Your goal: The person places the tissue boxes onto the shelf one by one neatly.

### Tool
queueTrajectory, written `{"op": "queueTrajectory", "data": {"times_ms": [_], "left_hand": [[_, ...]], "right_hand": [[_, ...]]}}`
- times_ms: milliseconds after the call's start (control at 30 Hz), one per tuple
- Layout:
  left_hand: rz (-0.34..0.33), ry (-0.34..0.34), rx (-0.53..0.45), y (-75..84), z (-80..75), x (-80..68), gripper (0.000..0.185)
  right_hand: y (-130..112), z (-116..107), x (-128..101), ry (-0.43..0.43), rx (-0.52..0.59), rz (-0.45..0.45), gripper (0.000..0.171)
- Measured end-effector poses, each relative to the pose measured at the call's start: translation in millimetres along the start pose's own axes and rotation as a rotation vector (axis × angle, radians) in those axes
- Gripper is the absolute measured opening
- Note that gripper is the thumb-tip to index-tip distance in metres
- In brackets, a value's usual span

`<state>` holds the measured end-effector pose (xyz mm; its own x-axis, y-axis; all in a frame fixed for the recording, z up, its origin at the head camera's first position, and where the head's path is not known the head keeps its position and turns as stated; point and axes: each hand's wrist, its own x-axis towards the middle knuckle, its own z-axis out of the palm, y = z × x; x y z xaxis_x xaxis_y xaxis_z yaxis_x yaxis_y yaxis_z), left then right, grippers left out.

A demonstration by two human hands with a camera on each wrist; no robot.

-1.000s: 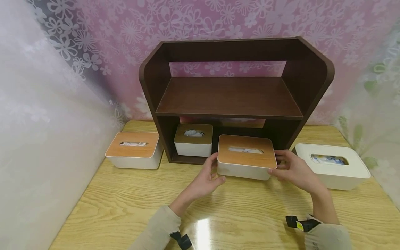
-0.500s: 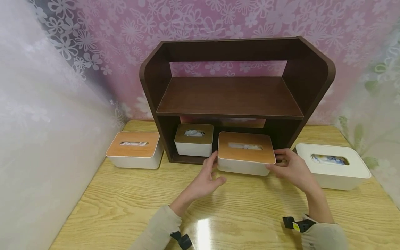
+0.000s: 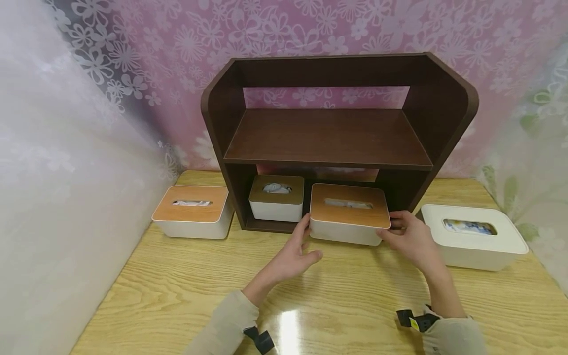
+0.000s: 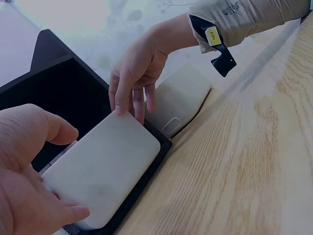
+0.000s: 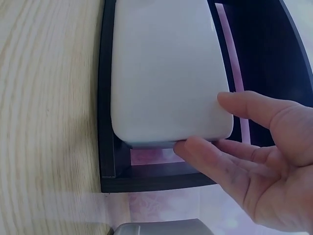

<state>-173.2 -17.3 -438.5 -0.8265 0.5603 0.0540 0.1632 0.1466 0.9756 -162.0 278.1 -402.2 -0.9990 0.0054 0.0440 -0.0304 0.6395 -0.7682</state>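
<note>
A rectangular tissue box point(image 3: 346, 234) with an orange wood-look lid and white sides stands partly inside the lower right of a dark brown shelf point(image 3: 328, 135). My right hand point(image 3: 412, 241) holds its right end, thumb at the front corner and fingers along the side. In the right wrist view, that hand point(image 5: 274, 161) grips the corner of the white front. My left hand point(image 3: 288, 256) touches the box's left side with its fingertips, its thumb spread out in front. Immediately left of this box, a smaller tissue box point(image 3: 277, 209) with a brown lid sits in the shelf.
Left of the shelf, another orange-lidded tissue box point(image 3: 193, 228) rests on the wooden table point(image 3: 186, 286). An all-white tissue box point(image 3: 479, 254) stands to the right, near the right forearm. The shelf's middle board hangs over the lower boxes.
The orange-lidded tissue box between my hands has slid back, deeper into the lower shelf. My right hand and forearm moved with it, slightly left; my left hand stays nearly in place.
</note>
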Motion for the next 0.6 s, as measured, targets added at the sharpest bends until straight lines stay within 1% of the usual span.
{"op": "queueTrajectory", "data": {"times_ms": [233, 433, 600], "left_hand": [[0.009, -0.023, -0.019, -1.2, 0.6, 1.2, 0.088], [0.001, -0.022, -0.009, -0.5, 0.9, 1.7, 0.088], [-0.012, -0.022, 0.004, -1.3, 0.6, 3.0, 0.089]], "right_hand": [[-0.7, 1.6, -0.5, 0.077, -0.096, -0.015, 0.060], [-3.3, 5.1, -0.5, 0.153, -0.107, -0.021, 0.052], [-4.4, 7.4, -1.1, 0.182, -0.105, -0.026, 0.050]]}}
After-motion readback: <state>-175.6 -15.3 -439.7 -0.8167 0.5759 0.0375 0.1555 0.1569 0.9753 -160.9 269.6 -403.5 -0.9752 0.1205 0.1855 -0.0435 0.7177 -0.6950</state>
